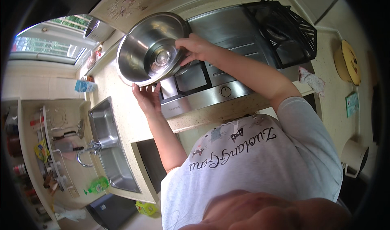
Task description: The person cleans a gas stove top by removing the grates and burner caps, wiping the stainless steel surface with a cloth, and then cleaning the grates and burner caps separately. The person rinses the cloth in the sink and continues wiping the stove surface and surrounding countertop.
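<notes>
A wide stainless steel basin [137,44] is tilted over the left end of the gas cooktop [225,25], its hollow turned partly towards me. My left hand [147,98] supports its near rim from below, with the fingers spread along the edge. At the right side of the basin, my right hand [195,48] has thumb and fingers pinched on the rim. A shiny round patch shows inside; I cannot tell whether it is the basin's bottom or a separate piece. The basin hides much of the left burner.
A double-bowl steel sink [105,126] with a faucet [88,152] lies to the left. A green bottle [99,185] stands beside it. To the right are the cooktop's black pan support [274,31], a crumpled cloth [312,80] and a yellow container [347,62]. A metal pot [99,31] sits by the window.
</notes>
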A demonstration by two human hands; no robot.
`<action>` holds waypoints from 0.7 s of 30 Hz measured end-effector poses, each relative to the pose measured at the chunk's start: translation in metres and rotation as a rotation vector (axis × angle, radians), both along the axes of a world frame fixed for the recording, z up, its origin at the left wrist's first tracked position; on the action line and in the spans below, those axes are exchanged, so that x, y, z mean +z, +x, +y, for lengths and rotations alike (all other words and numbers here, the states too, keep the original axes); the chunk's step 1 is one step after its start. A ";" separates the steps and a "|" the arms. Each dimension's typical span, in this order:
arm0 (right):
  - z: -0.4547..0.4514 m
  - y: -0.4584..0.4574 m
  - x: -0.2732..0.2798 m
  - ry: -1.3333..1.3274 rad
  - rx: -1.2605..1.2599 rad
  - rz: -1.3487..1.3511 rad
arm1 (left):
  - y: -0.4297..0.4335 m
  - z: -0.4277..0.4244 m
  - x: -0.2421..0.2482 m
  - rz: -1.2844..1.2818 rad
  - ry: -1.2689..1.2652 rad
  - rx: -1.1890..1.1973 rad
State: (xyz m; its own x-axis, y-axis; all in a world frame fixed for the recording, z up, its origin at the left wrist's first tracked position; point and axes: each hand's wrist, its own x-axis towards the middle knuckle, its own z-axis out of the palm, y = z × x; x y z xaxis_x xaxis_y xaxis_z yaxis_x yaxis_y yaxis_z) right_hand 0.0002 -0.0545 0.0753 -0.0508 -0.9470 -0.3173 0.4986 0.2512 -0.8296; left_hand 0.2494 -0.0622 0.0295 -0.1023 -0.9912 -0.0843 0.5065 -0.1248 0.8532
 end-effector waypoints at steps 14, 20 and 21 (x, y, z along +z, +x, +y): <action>0.050 -0.026 -0.013 -0.121 -0.088 0.308 | -0.005 -0.006 -0.017 -0.041 -0.070 0.027; 0.164 -0.145 -0.002 -0.230 -0.291 0.474 | -0.032 0.059 0.006 -0.398 -0.342 0.549; 0.188 -0.176 -0.007 -0.229 -0.407 0.441 | -0.041 0.072 0.011 -0.441 -0.428 0.566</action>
